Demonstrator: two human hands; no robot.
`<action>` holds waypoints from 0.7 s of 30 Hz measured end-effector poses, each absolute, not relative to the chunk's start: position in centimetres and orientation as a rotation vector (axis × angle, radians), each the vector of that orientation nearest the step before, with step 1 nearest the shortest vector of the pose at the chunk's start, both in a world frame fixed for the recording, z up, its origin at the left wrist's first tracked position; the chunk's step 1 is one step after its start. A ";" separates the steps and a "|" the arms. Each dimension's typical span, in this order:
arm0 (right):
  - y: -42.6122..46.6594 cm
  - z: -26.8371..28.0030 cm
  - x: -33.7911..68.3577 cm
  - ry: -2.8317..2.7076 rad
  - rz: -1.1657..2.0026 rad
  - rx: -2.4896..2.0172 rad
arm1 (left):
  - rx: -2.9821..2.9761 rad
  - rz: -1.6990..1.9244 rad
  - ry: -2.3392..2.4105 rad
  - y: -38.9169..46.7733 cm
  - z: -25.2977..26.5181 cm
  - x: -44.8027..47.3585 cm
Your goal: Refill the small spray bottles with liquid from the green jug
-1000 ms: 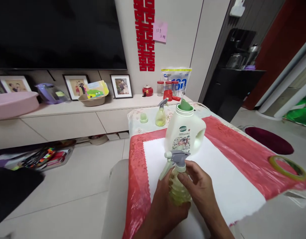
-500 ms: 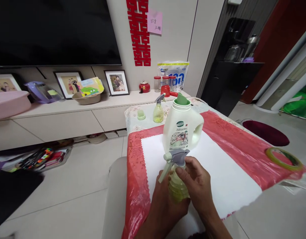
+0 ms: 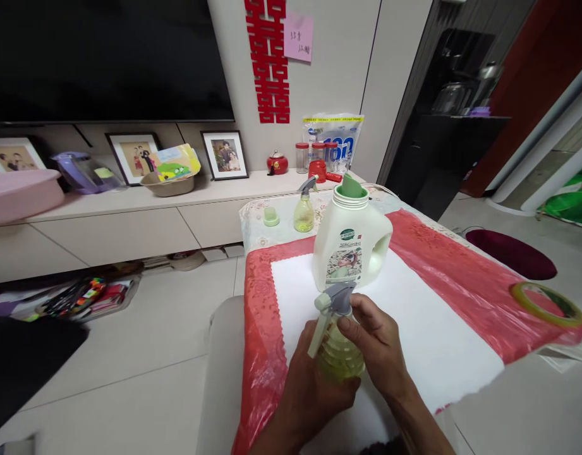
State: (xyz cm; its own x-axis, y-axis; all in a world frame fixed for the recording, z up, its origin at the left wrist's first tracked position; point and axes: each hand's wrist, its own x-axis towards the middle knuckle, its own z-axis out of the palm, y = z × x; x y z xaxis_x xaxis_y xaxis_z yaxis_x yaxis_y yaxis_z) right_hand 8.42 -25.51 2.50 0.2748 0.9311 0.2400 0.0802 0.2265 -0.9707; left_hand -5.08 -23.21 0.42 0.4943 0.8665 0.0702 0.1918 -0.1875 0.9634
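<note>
A spray bottle (image 3: 340,351) with a clear ribbed body, greenish liquid low inside and a grey trigger head is held upright in both hands over the table's near part. My left hand (image 3: 314,373) wraps round its body from the left and below. At the neck, just under the spray head, my right hand (image 3: 373,338) grips with thumb and fingers. Right behind stands a large white jug (image 3: 352,240) with a handle and a label, a green spout insert (image 3: 351,188) in its open mouth. Another spray bottle (image 3: 304,212) and a light green cap (image 3: 271,217) stand farther back.
White sheet (image 3: 442,328) lies over a red cloth (image 3: 257,303) on the table. A roll of tape (image 3: 546,303) rests at the right edge. Behind, a low cabinet (image 3: 129,221) carries framed photos (image 3: 225,155), a basket (image 3: 170,185), jars (image 3: 302,158) and a pink basin (image 3: 20,196).
The view has shifted slightly. The spray bottle's head has turned and tilted a little in my hands, while both hands keep their hold.
</note>
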 end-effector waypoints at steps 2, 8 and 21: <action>-25.3 2.7 8.6 -1.148 0.911 -1.133 | 1.731 0.809 0.882 -23.2 0.2 -5.2; -25.2 2.7 8.8 -1.169 0.933 -1.099 | 1.783 0.840 0.821 -23.1 0.2 -5.4; -26.0 3.0 8.2 -1.021 0.766 -1.199 | 1.786 0.847 0.845 -23.3 0.1 -5.3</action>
State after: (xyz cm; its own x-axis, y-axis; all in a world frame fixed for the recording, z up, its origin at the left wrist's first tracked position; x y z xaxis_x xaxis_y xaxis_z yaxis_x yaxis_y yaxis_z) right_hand 8.19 -26.03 3.05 0.3735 0.9012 0.2199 0.0404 0.2211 -0.9744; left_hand -5.25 -23.32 0.15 0.5209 0.8349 0.1778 0.1753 -0.3085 0.9349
